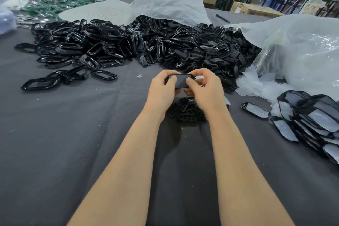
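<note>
- 2 bare forearms reach forward from the bottom edge over a table covered in dark grey cloth (73, 134), seen from the person's own head.
- The left hand (162, 91) and the right hand (203, 88) meet above the middle of the table, both curled around 1 small flat black plastic shell (180, 81) with rounded corners.
- The left hand grips the shell's left end with its thumb on the upper face.
- The right hand pinches the right end, thumb on the upper face and fingers arched over the far edge.
- The shell is held in the air, clear of the cloth, with its broad face turned up toward the camera. It may be 2 parts pressed together, but the fingers hide its edges.
- Directly below the hands, on the cloth, lies a small heap of black plastic slotted pieces (187, 112).
- Beyond the hands, a wide pile of glossy black plastic oval frames (78, 49) spreads to the left.
- Beside it, a pile of matte black slotted inserts (201, 47) spills from a crumpled white plastic sack (165, 0).
- To the right, a clear plastic bag (302, 46) lies slumped, with a stack of black shells wrapped in cloudy film (311, 115) near it.
- 1 lone film-wrapped black piece (255, 109) lies between the small heap and that stack.
- At the far left lies a spread of green circuit boards (55, 3). At the back right, a black pen (222, 18) rests on the cloth.
</note>
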`<state>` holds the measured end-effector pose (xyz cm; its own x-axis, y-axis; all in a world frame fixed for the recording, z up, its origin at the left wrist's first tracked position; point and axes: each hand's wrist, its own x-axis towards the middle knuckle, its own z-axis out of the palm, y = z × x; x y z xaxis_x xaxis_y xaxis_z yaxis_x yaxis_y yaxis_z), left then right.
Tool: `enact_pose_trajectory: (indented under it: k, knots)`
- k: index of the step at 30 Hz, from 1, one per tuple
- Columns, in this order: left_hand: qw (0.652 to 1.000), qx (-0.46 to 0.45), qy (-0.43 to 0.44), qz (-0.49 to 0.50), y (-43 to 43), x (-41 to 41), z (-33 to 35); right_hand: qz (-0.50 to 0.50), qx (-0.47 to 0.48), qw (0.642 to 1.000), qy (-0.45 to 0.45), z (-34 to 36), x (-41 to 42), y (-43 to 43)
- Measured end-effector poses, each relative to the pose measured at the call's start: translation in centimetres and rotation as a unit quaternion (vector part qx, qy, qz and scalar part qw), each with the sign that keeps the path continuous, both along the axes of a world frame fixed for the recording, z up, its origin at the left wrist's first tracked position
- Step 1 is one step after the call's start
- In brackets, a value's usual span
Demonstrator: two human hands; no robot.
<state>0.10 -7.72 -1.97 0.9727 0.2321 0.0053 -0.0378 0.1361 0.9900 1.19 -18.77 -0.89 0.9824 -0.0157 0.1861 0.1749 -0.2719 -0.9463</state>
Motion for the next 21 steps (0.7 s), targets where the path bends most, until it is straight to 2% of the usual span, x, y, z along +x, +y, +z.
enact_pose_trajectory:
  k: [4,7,11,17,21]
  knots:
    - [1.000,0.016,0.004,0.005,0.13,0.11,-0.19,0.015,0.043,0.999,0.027,-0.07,-0.02,-0.04]
    - [1.000,0.022,0.011,0.010,0.29,0.06,-0.08,0.037,0.012,0.999,0.025,-0.04,-0.08,-0.02]
    - [0.999,0.041,0.003,-0.003,0.24,-0.17,0.04,0.015,-0.003,1.000,0.016,-0.05,-0.10,-0.02]
    - [0.984,0.178,-0.017,0.017,0.32,-0.35,-0.27,-0.029,0.031,0.998,0.035,-0.13,0.19,-0.52]
    - [0.983,0.181,-0.018,0.027,0.51,-0.45,-0.19,-0.019,-0.030,0.999,0.020,-0.09,-0.06,-0.31]
